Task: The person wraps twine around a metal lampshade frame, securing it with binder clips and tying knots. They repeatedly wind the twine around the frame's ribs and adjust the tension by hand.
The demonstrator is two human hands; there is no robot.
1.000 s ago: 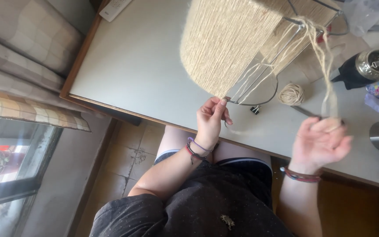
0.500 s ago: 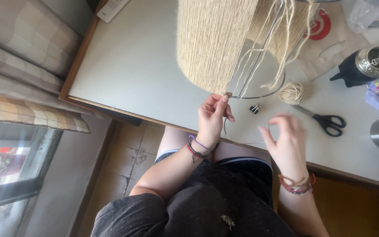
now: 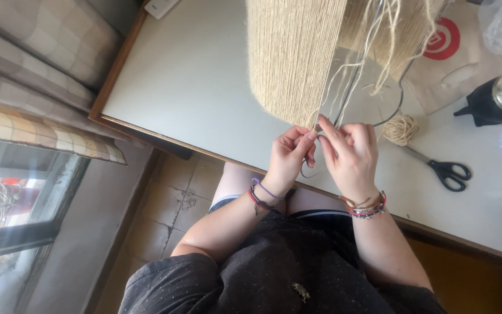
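Two hands meet at the lower rim of a twine-wrapped lampshade (image 3: 297,55), seen from the single head view. Left hand (image 3: 289,157) is closed in a pinch, thumb and forefinger pressed together at the rim's edge, apparently pinning the last turn of twine so it cannot slacken. Right hand (image 3: 351,152) is curled just beside it, fingers bent inward and touching the same spot; whether it grips a strand or only steadies the wire I cannot tell. Loose twine strands (image 3: 379,52) hang from above the bare part of the wire frame (image 3: 393,113), which shows where wrapping has not reached. The shade is tilted toward the person, likely to bring the working edge within reach over the table's near side. A small ball of twine (image 3: 401,129) lies near the right hand, with black-handled scissors (image 3: 443,168) just beyond, both placed within easy reach. Surface: pale grey table (image 3: 193,81) with a wooden edge. A dark flask (image 3: 495,99) stands at the far right. Room: tiled floor (image 3: 164,197) below, checked curtain (image 3: 47,125) and a window (image 3: 13,203) at the left.
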